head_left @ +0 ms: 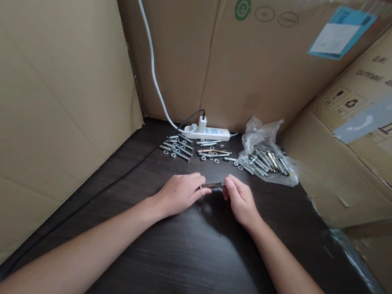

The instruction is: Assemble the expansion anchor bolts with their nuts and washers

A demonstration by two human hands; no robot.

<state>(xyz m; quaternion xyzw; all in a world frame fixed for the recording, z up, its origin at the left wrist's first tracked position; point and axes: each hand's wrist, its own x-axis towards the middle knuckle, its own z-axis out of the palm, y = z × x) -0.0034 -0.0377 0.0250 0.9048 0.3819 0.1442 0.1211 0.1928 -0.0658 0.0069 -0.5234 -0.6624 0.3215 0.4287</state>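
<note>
Between my two hands, just above the dark table (169,248), lies an expansion bolt (212,185), dull brownish along its sleeve. My left hand (183,191) grips one end of it, thumb below and fingers above. At the other end, the fingers of my right hand (238,199) are pinched together and cover the tip, so what exactly they hold there is partly hidden. Beyond my hands lie loose bolts (181,153) with nuts and washers, and a second group of bolts (213,153) beside them.
A clear plastic bag (267,136) with several bolts sits at the back right. Behind the hardware is a white power strip (212,133) with a plug (202,124). A black cable (116,180) crosses the left side. Cardboard boxes (178,59) wall the table in.
</note>
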